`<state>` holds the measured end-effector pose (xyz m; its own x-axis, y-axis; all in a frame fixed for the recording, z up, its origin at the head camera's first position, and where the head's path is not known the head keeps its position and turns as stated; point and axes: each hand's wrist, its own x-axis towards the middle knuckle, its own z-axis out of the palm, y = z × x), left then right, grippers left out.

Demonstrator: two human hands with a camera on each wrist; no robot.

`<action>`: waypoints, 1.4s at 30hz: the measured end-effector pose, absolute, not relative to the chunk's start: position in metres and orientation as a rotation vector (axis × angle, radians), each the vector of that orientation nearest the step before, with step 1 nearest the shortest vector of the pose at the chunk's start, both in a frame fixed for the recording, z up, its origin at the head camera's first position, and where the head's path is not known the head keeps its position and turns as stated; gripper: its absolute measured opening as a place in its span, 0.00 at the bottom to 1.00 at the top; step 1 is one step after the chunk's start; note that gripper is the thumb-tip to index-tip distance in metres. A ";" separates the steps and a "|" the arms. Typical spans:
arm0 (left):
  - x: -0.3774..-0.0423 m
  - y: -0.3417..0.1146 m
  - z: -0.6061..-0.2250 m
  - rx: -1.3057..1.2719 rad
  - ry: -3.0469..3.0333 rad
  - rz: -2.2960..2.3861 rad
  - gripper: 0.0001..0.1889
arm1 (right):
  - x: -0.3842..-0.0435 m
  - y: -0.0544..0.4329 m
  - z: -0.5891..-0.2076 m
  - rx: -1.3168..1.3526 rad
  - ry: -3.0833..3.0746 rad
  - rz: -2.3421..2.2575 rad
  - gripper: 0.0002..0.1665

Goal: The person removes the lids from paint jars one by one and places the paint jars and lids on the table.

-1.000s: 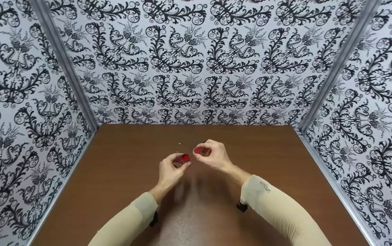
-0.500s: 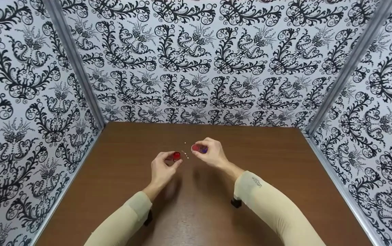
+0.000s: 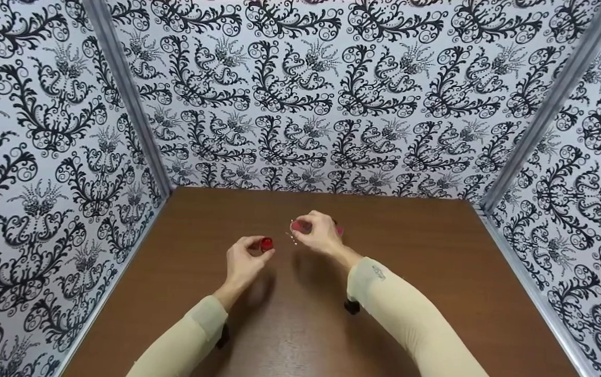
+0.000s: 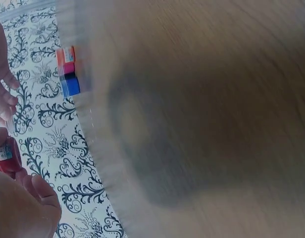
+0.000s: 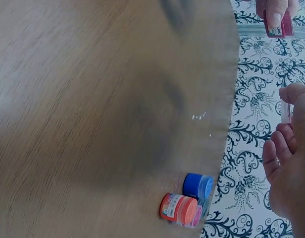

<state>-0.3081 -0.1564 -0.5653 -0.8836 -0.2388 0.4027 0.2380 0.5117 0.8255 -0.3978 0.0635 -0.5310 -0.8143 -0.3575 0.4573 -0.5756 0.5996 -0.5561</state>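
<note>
My left hand [image 3: 243, 262] grips a small paint jar [image 3: 266, 244] between thumb and fingers, its red top side facing me. In the left wrist view that same red jar [image 4: 8, 154] shows a pale label. To the right and slightly farther off, my right hand [image 3: 322, 234] pinches a round clear lid [image 3: 299, 226] with red on the face turned to me. The right wrist view shows the lid's clear ridged edge [image 5: 285, 112] between thumb and fingers. Jar and lid are apart, both held above the table.
Several tiny white bits [image 3: 293, 240] lie on the brown table [image 3: 300, 324] near the right hand. Orange [image 5: 178, 207], blue [image 5: 197, 185] and pink [image 5: 196, 218] jars stand grouped toward the far edge, mostly hidden behind the right hand in the head view. Patterned walls [image 3: 300, 104] enclose the table.
My left hand has moved left with the jar, widening the gap to the lid. The right hand has shifted slightly left over the table. More white bits have come into sight between them.
</note>
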 end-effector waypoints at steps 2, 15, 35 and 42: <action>-0.308 -0.159 -0.566 -0.002 -2.298 -1.344 0.15 | -0.400 0.060 -0.534 0.764 -2.526 1.023 0.16; -0.309 -0.179 -0.573 0.077 -2.440 -1.284 0.16 | -0.408 0.048 -0.549 0.760 -2.600 1.018 0.16; -0.315 -0.177 -0.589 0.055 -2.591 -1.260 0.16 | -0.422 0.039 -0.577 0.661 -2.759 0.990 0.09; -0.313 -0.176 -0.595 0.021 -2.647 -1.241 0.15 | -0.421 0.031 -0.587 0.703 -2.786 0.925 0.08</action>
<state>-0.3133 -0.1765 -0.5950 -0.9763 -0.1048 0.1895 0.0787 0.6436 0.7613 -0.4208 0.0309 -0.5874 -0.8843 -0.3908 0.2555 -0.4660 0.7050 -0.5346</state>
